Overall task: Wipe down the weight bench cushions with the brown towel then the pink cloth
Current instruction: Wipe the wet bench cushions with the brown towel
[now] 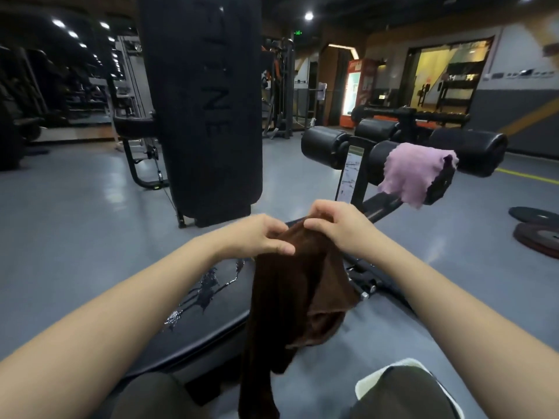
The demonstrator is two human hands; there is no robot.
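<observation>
1. Holding the brown towel (290, 285) by its top edge, the left hand (257, 235) and right hand (335, 225) pinch it side by side, fingers curled on the cloth; the rest hangs loose below both hands, over the near edge of the bench cushion (208, 309).
2. Judged step: arranging the towel before the first wipe. Part the hands along the edge to open the cloth, then fold it into a flat pad that one palm can cover.
3. Lay the pad on the cushion below the left hand, where a wet, glinting patch (205, 285) shows. Press flat and draw straight overlapping strokes; a bunched towel is likely to smear rather than lift.
4. Keep the hanging tail clear of the floor (75, 231) and of the bench frame (363, 285) under the right hand.
5. Leave the pink cloth (414, 173) where it is draped, on a roller pad (393, 160) well beyond the right hand, until the brown pass is complete.
</observation>
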